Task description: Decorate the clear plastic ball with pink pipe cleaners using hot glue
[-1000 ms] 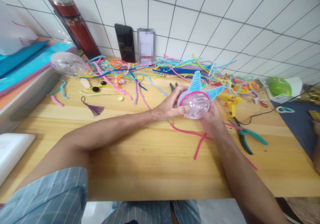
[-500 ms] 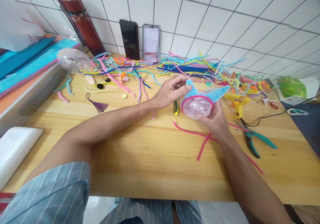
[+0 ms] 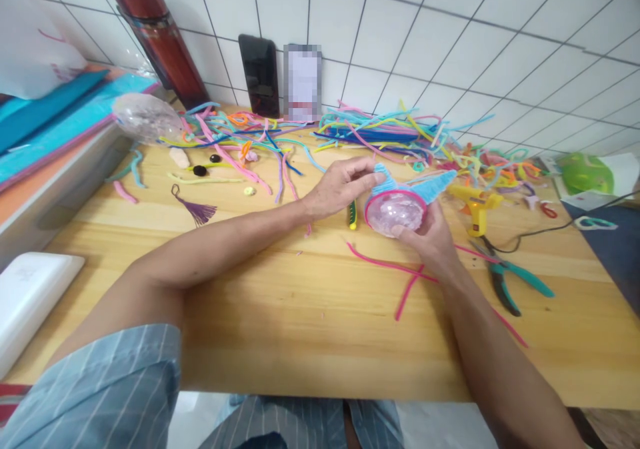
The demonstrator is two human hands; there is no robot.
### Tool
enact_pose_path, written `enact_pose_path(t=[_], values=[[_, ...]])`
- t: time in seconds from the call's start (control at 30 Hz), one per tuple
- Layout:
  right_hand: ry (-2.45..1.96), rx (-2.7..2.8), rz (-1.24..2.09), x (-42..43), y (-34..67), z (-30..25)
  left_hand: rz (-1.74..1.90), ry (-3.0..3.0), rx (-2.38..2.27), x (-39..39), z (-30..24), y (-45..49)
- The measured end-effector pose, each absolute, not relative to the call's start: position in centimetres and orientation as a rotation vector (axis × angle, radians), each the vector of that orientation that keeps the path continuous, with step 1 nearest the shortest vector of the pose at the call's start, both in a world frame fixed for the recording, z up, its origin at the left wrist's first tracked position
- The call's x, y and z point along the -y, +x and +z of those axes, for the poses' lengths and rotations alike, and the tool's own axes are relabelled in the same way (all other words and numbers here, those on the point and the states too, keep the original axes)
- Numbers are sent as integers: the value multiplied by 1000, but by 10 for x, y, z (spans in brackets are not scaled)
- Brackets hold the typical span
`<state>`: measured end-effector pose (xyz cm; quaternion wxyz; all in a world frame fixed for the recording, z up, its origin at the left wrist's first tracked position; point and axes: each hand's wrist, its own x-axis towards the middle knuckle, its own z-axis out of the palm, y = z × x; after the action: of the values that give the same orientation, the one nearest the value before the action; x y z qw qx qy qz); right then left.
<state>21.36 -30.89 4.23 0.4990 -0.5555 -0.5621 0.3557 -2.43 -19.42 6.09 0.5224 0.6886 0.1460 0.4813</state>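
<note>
A clear plastic dome (image 3: 394,214) with a pink pipe-cleaner rim is held above the table, and two pointed blue pipe-cleaner pieces rise from that rim. My right hand (image 3: 430,239) is closed around its right side, thumb on the clear surface. With fingers pinched, my left hand (image 3: 345,185) grips the left blue pipe-cleaner piece (image 3: 384,178). The right blue piece (image 3: 435,185) points outward to the right. Below the dome, pink pipe cleaners (image 3: 385,262) lie on the wood, partly under my right forearm. A small green-and-yellow tool (image 3: 353,215) lies beside my left hand.
Several loose pipe cleaners (image 3: 380,135) are heaped along the tiled wall. To the right are a yellow glue gun (image 3: 475,205) with a cord and green-handled pliers (image 3: 510,279). A purple tassel (image 3: 197,210), a second clear plastic piece (image 3: 147,119) and a red thermos (image 3: 157,35) are on the left.
Both hands keep their hold on the dome and blue piece. The right blue tip has shifted very slightly left; otherwise the view has only tilted a little.
</note>
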Motion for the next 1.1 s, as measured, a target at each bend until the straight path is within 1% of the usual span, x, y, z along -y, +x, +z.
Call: enact_pose_path(t=[0.53, 0.67, 0.83, 1.1], values=[[-1356, 1415, 877, 312, 210, 45, 1124, 1697, -412, 190, 54, -25], [-1406, 1488, 811, 314, 210, 45, 1142, 1656, -454, 189, 69, -31], [-1507, 1620, 705, 322, 203, 52, 1083, 1681, -472, 186, 92, -41], [-1575, 1662, 610, 325, 196, 52, 1055, 2111, -431, 197, 114, -39]])
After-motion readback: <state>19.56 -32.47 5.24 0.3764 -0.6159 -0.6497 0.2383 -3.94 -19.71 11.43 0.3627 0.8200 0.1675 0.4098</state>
